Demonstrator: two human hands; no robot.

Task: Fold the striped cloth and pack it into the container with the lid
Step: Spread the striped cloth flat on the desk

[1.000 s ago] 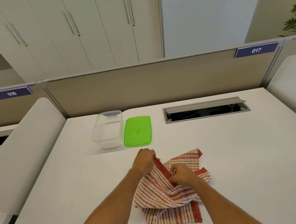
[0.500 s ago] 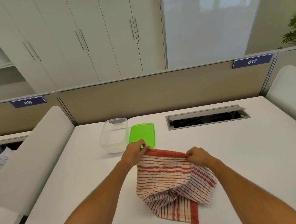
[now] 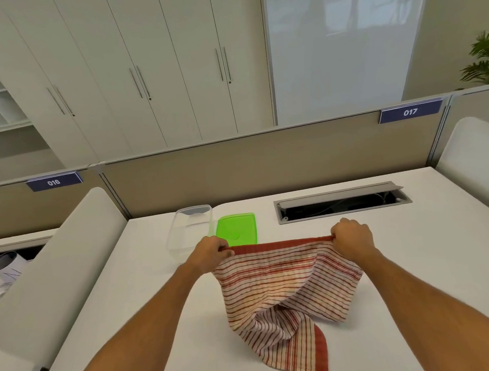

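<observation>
A red-and-white striped cloth [image 3: 276,287] hangs stretched between my two hands above the white desk [image 3: 417,274], its lower part crumpled on the desktop. My left hand [image 3: 212,252] pinches the top left corner of its red hem. My right hand [image 3: 352,238] grips the top right corner. Behind my left hand stands a clear plastic container [image 3: 190,228], open and empty. A green lid [image 3: 236,229] lies flat just right of the container, partly hidden by the cloth's top edge.
An open cable hatch [image 3: 343,204] is set into the desk at the back right. A beige partition [image 3: 250,167] closes the desk's far side, with padded white dividers [image 3: 54,262] left and right. A cup [image 3: 5,264] sits on the neighbouring desk at left.
Both hands took the cloth's hem, lifted it off the desk and moved apart, pulling the top edge taut. The view tilted upward.
</observation>
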